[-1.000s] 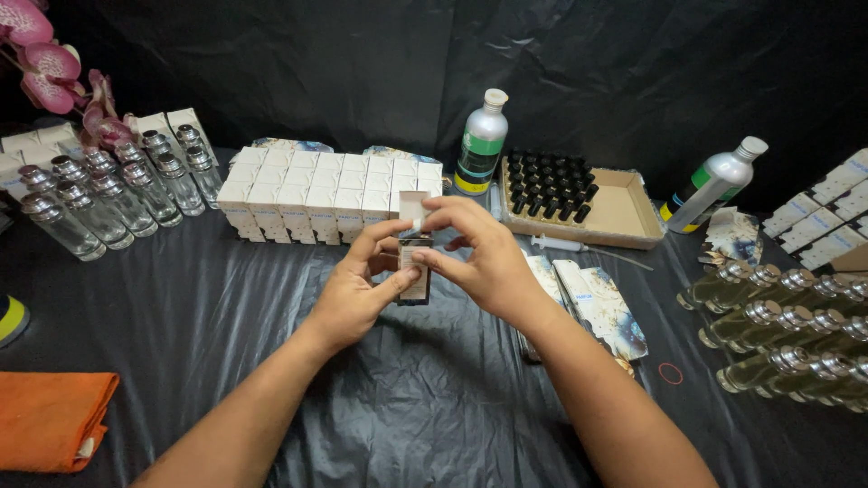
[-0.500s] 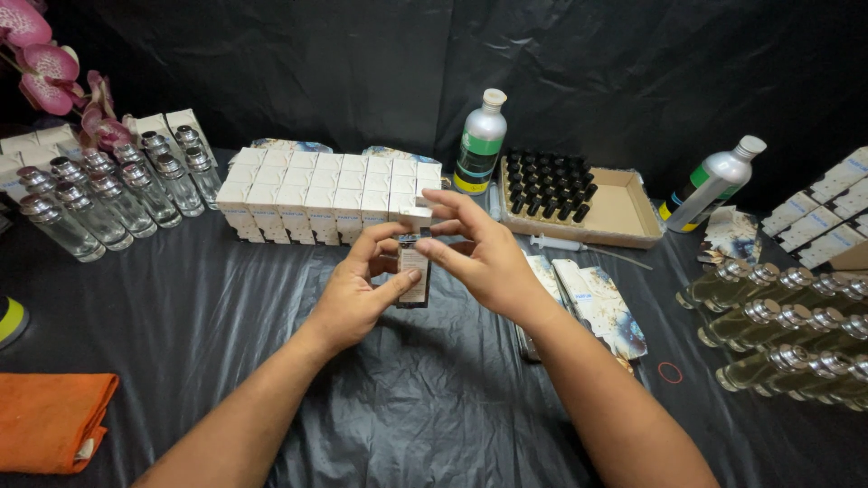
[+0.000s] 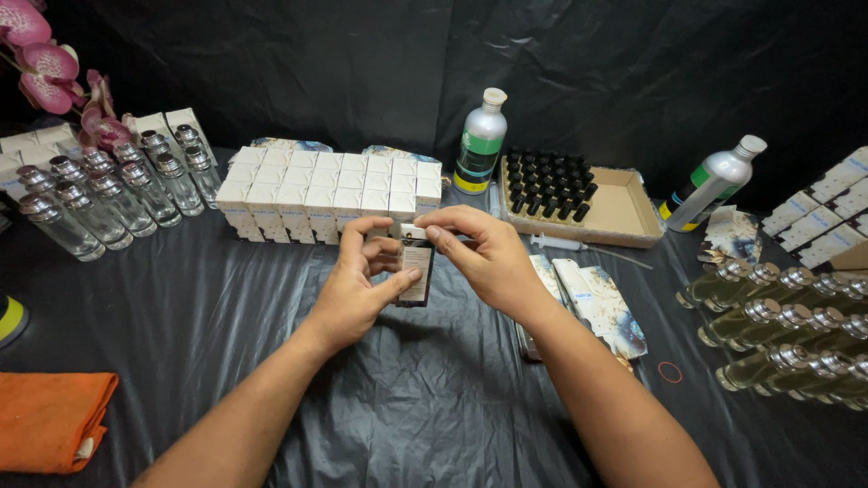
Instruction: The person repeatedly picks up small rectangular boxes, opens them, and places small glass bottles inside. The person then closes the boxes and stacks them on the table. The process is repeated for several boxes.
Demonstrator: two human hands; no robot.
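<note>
1. A small dark box (image 3: 417,267) is held upright above the black-covered surface (image 3: 226,316), in the middle of the view.
2. The box is clasped by the left hand (image 3: 362,289), with the thumb laid across its front and the fingers curled behind it.
3. The top flap of the box is pinched by the fingertips of the right hand (image 3: 488,258); both hands are thus closed on the same box.
4. Just behind the hands, rows of white boxes (image 3: 325,192) are seen standing together.
5. To the right, a cardboard tray (image 3: 624,212) with black caps (image 3: 547,185) is seen, flanked by two silver bottles (image 3: 477,140).
6. Clear glass bottles (image 3: 108,190) are grouped at the left, filled bottles (image 3: 787,325) are laid at the right, and an orange cloth (image 3: 50,417) lies at the lower left.
</note>
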